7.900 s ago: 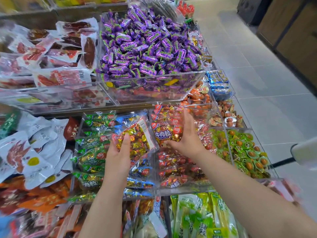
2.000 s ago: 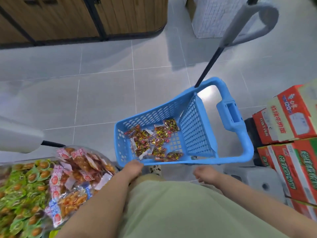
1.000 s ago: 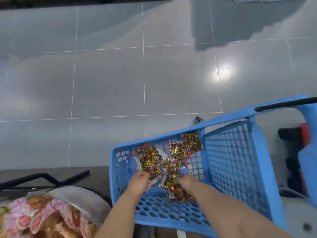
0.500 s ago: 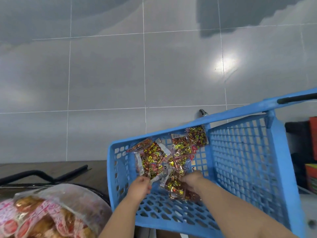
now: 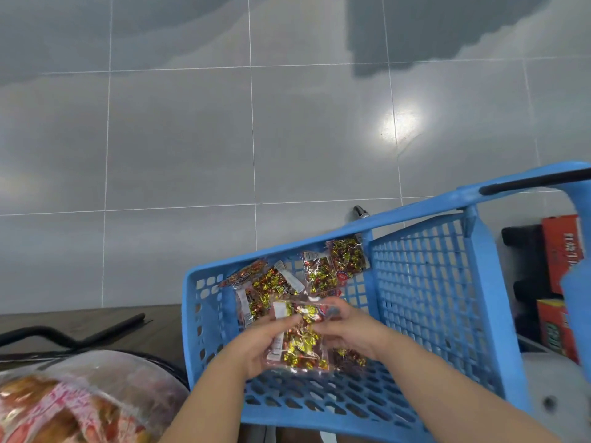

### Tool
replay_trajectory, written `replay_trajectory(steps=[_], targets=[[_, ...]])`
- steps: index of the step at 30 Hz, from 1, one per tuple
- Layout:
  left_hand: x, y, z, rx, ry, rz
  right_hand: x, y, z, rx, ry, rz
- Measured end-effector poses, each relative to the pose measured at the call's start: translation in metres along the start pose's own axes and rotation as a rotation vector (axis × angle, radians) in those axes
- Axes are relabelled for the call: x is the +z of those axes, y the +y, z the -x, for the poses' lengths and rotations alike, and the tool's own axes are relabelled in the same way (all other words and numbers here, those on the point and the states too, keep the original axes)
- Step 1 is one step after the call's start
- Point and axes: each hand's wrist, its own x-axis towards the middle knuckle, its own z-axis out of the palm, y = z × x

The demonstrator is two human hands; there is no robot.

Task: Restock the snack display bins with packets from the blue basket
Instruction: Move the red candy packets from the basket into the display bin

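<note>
The blue basket (image 5: 425, 282) stands on the grey tiled floor in front of me, tilted, with several clear packets of gold-and-red wrapped snacks (image 5: 319, 273) lying on its mesh bottom. Both hands are inside it. My left hand (image 5: 259, 343) grips the left side of a small stack of packets (image 5: 300, 346) lifted just above the bottom. My right hand (image 5: 348, 327) holds the stack's right side, with the fingertips on its upper edge. More packets lie beyond and under the held stack.
A clear bag of red-and-pink wrapped snacks (image 5: 73, 407) lies at the lower left on the display's edge. Black metal bars (image 5: 70, 337) run behind it. Red cartons (image 5: 559, 251) and a black crate stand right of the basket. A black handle bar (image 5: 537, 180) crosses the basket's far rim.
Both hands reached into the basket, gathered packets from its bottom and have lifted a stack of them between them. Earlier I turned from the display bins to the basket.
</note>
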Motion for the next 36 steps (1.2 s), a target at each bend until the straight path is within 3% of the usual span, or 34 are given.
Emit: replay_trajectory(steps=[2,6,8,12,18,23,27,28,30,33,36], targets=[[-0.001,0.006,-0.004,0.058,0.045,-0.008,-0.002,-0.015,-0.016,-0.095,0.048,0.130],[-0.004,0.004,-0.020,0.187,0.203,0.058,-0.041,-0.035,-0.064,-0.226,0.741,0.356],[-0.006,0.001,-0.024,0.218,0.242,0.135,-0.061,-0.038,-0.084,-0.129,0.832,0.522],[-0.011,-0.007,-0.029,0.247,0.248,0.274,-0.080,-0.035,-0.108,-0.016,0.783,0.639],[-0.014,-0.016,-0.035,0.244,0.323,0.269,-0.081,-0.025,-0.122,0.186,0.719,0.797],[-0.016,-0.012,-0.041,0.278,0.346,0.314,-0.078,-0.011,-0.114,0.041,0.626,0.395],[-0.014,-0.013,-0.040,0.296,0.406,0.300,-0.071,0.005,-0.091,-0.113,0.738,0.194],[-0.013,-0.013,-0.038,0.300,0.410,0.293,-0.068,0.009,-0.082,-0.126,0.700,0.096],[-0.011,-0.012,-0.034,0.293,0.385,0.298,-0.059,0.014,-0.059,-0.076,0.471,-0.075],[-0.006,-0.008,-0.029,0.275,0.261,0.354,-0.032,0.012,-0.030,-0.015,0.171,0.127],[-0.003,-0.008,-0.029,0.311,0.134,0.351,0.002,0.016,-0.033,-0.090,0.248,0.368]])
